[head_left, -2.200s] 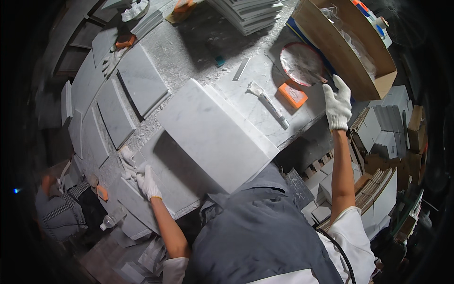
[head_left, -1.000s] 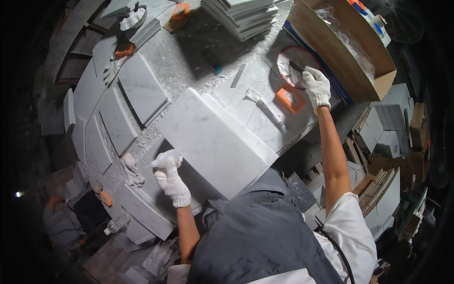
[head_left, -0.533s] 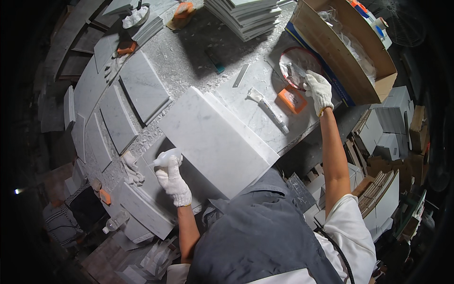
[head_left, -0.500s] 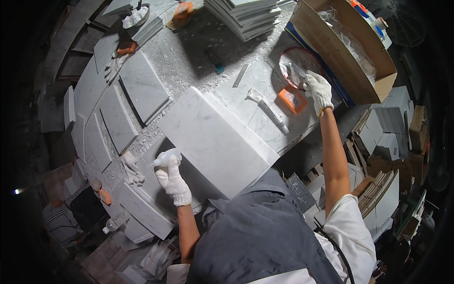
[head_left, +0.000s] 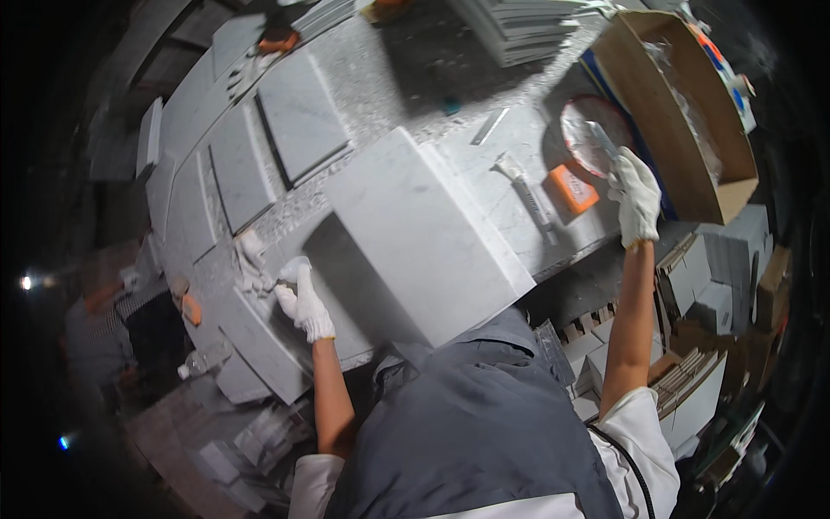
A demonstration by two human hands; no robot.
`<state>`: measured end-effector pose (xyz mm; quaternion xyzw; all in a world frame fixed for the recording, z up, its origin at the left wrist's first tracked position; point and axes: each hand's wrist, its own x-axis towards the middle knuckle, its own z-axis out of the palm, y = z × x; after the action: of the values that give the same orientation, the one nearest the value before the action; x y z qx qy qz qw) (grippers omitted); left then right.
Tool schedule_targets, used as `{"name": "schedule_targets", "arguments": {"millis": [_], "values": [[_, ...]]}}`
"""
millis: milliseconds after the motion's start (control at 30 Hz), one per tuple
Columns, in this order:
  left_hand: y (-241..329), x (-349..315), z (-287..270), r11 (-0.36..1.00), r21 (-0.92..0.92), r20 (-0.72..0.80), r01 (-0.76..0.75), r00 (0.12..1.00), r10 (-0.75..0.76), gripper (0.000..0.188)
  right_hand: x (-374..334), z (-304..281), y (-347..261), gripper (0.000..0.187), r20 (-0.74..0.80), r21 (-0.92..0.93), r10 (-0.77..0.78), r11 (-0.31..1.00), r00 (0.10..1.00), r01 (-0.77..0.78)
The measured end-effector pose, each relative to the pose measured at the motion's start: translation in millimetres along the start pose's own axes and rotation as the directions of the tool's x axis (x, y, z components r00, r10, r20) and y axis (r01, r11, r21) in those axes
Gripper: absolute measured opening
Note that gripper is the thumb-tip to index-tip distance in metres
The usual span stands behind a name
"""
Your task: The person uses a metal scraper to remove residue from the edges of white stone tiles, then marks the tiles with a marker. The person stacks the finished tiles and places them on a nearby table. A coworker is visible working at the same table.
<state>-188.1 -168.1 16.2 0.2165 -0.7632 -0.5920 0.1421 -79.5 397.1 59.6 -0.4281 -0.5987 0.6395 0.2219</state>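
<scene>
My left hand (head_left: 304,304), in a white knitted glove, is closed around a small whitish squeeze bottle (head_left: 294,267), slightly blurred, left of a raised white marble slab (head_left: 424,233). A loose white glove (head_left: 252,262) lies just beyond it. On the right, my gloved right hand (head_left: 637,195) grips a thin, flat scraper (head_left: 600,138) by its near end. The scraper's blade reaches over a round red-rimmed dish (head_left: 566,121). Close to that hand lie an orange block (head_left: 573,187) and a white tube (head_left: 529,197).
An open cardboard box (head_left: 683,121) stands beyond the right hand. A metal strip (head_left: 490,126) lies near the tube. Flat marble tiles (head_left: 303,112) cover the left side, and a tile stack (head_left: 519,30) rises at the back. A clear bottle (head_left: 203,360) lies lower left.
The whole view has shifted. My left hand has moved left, away from the slab and toward the loose glove, with the squeeze bottle. My right hand stays by the dish, still holding the scraper.
</scene>
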Motion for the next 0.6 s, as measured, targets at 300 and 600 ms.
{"name": "schedule_targets", "arguments": {"millis": [300,600], "values": [[-50,20,-45,0.968,0.243,-0.115,0.059,0.993,-0.032,0.038,-116,89,-38,0.039,0.408,-0.026,0.200,0.978,0.891,-0.208],[-54,13,-46,0.950,0.306,-0.155,0.067,0.988,-0.020,0.055,-164,183,-38,0.029,0.548,-0.235,0.307,0.949,0.778,-0.209]]}}
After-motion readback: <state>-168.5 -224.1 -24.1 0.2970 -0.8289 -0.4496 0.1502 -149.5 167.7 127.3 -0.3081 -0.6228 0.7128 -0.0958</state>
